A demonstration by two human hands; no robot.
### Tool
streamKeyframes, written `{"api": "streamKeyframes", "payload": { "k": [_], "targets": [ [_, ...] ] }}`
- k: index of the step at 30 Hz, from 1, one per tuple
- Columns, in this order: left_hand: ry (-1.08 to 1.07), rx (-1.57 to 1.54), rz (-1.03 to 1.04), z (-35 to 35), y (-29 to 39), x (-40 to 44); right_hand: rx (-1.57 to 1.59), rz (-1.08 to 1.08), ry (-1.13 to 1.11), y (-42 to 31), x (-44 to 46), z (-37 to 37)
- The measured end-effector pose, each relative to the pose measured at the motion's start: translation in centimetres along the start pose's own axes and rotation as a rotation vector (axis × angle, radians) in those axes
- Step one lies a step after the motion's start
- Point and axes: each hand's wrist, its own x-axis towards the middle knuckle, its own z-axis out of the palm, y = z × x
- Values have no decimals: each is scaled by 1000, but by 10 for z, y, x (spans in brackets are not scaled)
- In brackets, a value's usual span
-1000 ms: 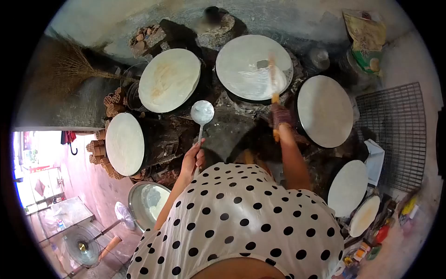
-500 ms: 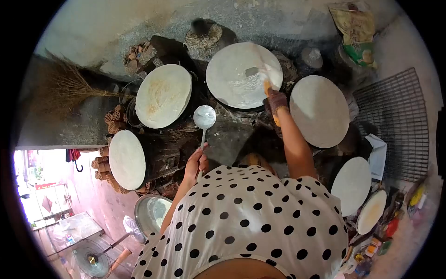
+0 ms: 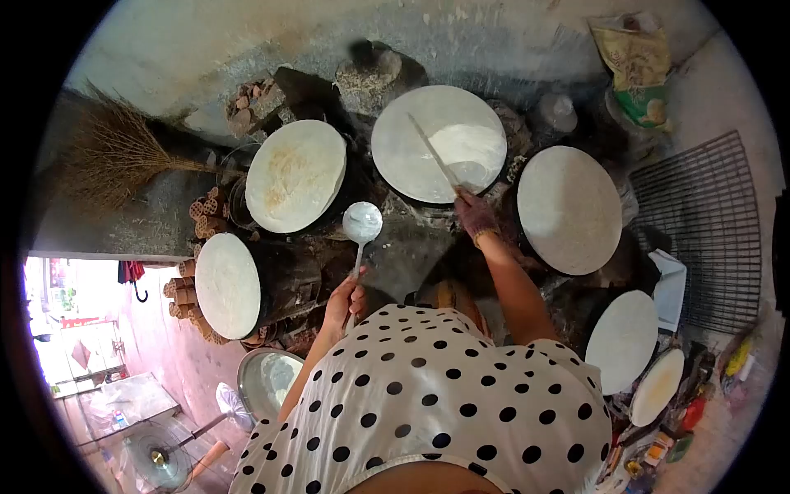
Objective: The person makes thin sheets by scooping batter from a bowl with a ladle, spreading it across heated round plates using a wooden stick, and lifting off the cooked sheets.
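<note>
My left hand [image 3: 343, 302] is closed around the handle of a metal ladle [image 3: 362, 222]. Whitish liquid coats the ladle's bowl, held level over the floor between the stoves. On my right hand [image 3: 476, 214] is a dark purplish glove, its fingers wrapped round the near end of a long, thin, flat spreader [image 3: 432, 152]. The spreader lies slantwise over the round griddle [image 3: 395, 123] at the back middle. A glossy white patch of batter [image 3: 469, 146] covers the right part of that griddle; the left part looks matte and pale.
More round pale-topped griddles stand around me: one browned [image 3: 295, 177], one left [image 3: 227, 286], one right [image 3: 569, 210], two lower right. A basin [image 3: 265, 383] with white batter is at lower left. A broom [image 3: 119, 152], perforated briquettes [image 3: 210, 222] and a wire rack [image 3: 695, 230] flank them.
My right hand has moved slightly left and down, turning the spreader so it now points up-left. The wet white patch looks smoother. My left hand and the ladle hold nearly still; the view shifted slightly.
</note>
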Motion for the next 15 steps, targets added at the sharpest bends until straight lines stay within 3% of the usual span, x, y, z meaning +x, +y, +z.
{"api": "streamKeyframes", "payload": {
  "k": [1,3,4,5,7,8,11,13,15],
  "targets": [
    [-2,-4,4,4,2,0,-3,-5,-1,13,-1,-6],
    [23,82,11,15,4,-5,-57,-55,440,33,-6,-22],
    [28,112,23,20,5,-7,181,154,401,30,-15,-19],
    [27,112,24,22,7,-6,182,152,402,27,-16,-20],
    [58,183,-14,27,9,0,45,245,7,11,-15,-29],
    [63,183,-16,29,12,4,-213,355,-46,-49,-26,-59],
    [32,330,-56,40,21,31,-7,120,203,35,24,-46],
    [-11,423,-81,42,25,65,17,111,199,50,17,-37],
    [-50,514,-34,46,31,107,295,27,92,55,-2,-42]
  ]
}}
